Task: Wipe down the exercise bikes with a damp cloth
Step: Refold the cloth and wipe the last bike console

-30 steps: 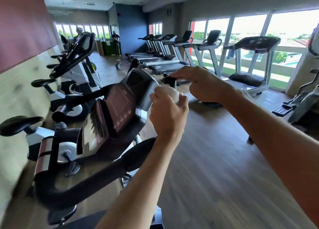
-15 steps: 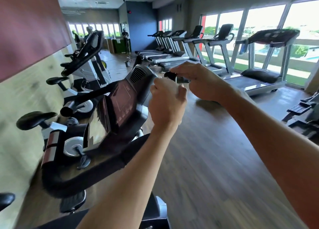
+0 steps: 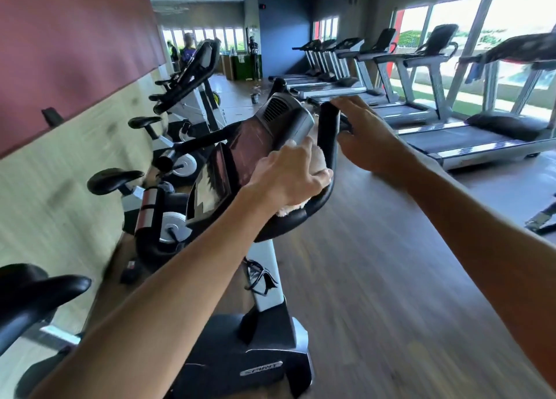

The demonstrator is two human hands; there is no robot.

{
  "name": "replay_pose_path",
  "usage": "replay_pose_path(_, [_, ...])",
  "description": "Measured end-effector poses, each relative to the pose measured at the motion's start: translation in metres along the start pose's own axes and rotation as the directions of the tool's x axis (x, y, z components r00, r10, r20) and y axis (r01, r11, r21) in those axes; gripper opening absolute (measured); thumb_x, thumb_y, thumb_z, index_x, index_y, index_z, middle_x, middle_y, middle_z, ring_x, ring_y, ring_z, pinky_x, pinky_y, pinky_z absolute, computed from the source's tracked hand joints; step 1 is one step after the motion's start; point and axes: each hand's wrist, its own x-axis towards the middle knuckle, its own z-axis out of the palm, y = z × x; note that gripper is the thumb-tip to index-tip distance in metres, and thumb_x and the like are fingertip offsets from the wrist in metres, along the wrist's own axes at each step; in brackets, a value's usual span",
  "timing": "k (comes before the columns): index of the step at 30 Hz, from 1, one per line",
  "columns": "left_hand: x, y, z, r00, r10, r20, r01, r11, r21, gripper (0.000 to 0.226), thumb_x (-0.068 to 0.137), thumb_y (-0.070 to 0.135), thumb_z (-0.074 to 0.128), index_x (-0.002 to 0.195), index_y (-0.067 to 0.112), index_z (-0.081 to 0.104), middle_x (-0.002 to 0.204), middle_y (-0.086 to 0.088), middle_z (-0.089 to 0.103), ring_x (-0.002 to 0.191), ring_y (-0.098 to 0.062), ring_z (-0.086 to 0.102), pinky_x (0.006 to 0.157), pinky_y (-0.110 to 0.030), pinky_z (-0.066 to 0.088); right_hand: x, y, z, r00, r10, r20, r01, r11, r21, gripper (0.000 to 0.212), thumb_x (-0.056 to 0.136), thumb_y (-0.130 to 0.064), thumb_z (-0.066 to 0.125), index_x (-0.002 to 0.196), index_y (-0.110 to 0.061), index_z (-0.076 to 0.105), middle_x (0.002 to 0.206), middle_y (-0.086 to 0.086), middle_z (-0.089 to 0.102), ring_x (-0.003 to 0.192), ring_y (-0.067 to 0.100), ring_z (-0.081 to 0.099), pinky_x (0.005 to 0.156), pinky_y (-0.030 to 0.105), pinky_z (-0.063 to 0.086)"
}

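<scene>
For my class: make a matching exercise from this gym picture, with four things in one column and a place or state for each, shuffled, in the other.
Things:
1. left hand
2. right hand
3. white cloth
4. treadmills

Places or states:
A. lined up along the windows
B. bunched against the bike's handlebar
C. grips the cloth
D. at the upper end of the handlebar

Pairs: 1-C, 2-D, 3-B, 4-A
</scene>
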Motion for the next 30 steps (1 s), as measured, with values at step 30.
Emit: replay_pose_path(30, [-0.134,-0.134,0.02,0.915,0.192,-0.354,-0.107,0.963,0.246,0.062,0.085,0.073,0.053,0.087,0.011,0.058,0.07,-0.004,0.058,0.055,-0.027,0.065,0.045,-0.028,0.047,-0.07,-0.079,0.144,0.992,-0.109,-0.058,0.091,0.963,-0.253,0.036,0.104,-0.024,0.033,0.119,-0.017,0.064,0.123,-0.001,0.07,0.125,0.016,0.057,0.124,0.035,0.016])
